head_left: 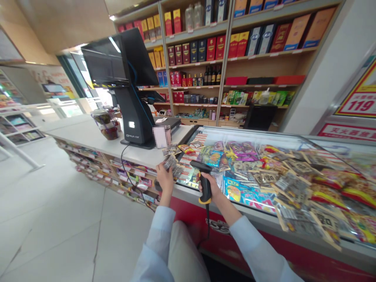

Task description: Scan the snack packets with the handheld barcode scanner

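Observation:
My left hand is closed around a small dark packet, held up over the left end of the glass-topped freezer. My right hand grips the handle of a black and yellow barcode scanner, whose head points left toward the packet. The scanner's cable hangs down in front of the red freezer wall. Several more small packets lie on the counter just beyond my left hand.
A black checkout terminal stands on the white counter, with a clear jar to its left. Shelves of boxes and bottles fill the back wall. The freezer holds several snack bags under glass. Tiled floor spreads out on the left.

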A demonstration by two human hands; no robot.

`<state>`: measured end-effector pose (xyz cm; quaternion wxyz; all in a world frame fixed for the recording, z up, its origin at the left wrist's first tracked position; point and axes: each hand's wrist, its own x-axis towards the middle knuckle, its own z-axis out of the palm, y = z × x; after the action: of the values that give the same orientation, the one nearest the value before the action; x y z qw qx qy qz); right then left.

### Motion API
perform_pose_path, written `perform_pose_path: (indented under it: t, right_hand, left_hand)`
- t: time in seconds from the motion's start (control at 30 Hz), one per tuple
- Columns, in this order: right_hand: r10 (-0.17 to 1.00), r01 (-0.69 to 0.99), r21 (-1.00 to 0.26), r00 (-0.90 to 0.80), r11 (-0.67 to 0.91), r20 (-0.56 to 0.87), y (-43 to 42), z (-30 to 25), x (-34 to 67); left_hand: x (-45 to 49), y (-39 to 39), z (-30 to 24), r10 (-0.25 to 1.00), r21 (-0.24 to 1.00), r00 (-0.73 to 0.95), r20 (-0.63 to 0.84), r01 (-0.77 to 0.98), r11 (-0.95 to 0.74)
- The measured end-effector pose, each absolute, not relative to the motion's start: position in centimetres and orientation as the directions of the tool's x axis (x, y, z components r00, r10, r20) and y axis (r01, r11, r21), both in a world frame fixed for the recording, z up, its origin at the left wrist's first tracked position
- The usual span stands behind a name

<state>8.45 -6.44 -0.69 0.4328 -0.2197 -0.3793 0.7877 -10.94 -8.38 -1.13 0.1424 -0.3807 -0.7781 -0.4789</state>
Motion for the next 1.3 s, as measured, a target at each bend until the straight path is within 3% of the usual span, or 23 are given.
perform_pose_path:
  t: [0.23,0.4,0.7,1.03,1.3]
  right_hand:
    - [0.855,-0.535,-0.777,-0.518,-0.331,-0.007,-6.7,-0.6,8.7]
    - [0.845,-0.546,-0.775,-0.534,-0.318,0.029,-6.9,-0.8,8.8]
    - [0.838,-0.587,-0.741,-0.542,-0.326,0.06,-6.7,-1.0,8.9]
    - [0.836,-0.578,-0.737,-0.548,-0.352,0.031,-6.8,-0.9,9.1]
    - [0.834,-0.601,-0.721,-0.549,-0.346,0.057,-6.9,-1.0,8.8]
  left_hand:
    - [-7.7,-6.9,-1.2,0.492,0.789,-0.693,0.526,0.614,0.021]
    - [-7.6,-6.8,-1.0,0.553,0.811,-0.639,0.535,0.572,-0.123]
    - [-8.2,-6.6,-1.4,0.584,0.906,-0.693,0.423,0.328,-0.267]
    - [-8.4,-6.1,-2.0,0.634,0.937,-0.695,0.339,0.194,-0.289]
    - [-8.5,-6.0,-1.8,0.611,0.929,-0.7,0.37,0.268,-0.256]
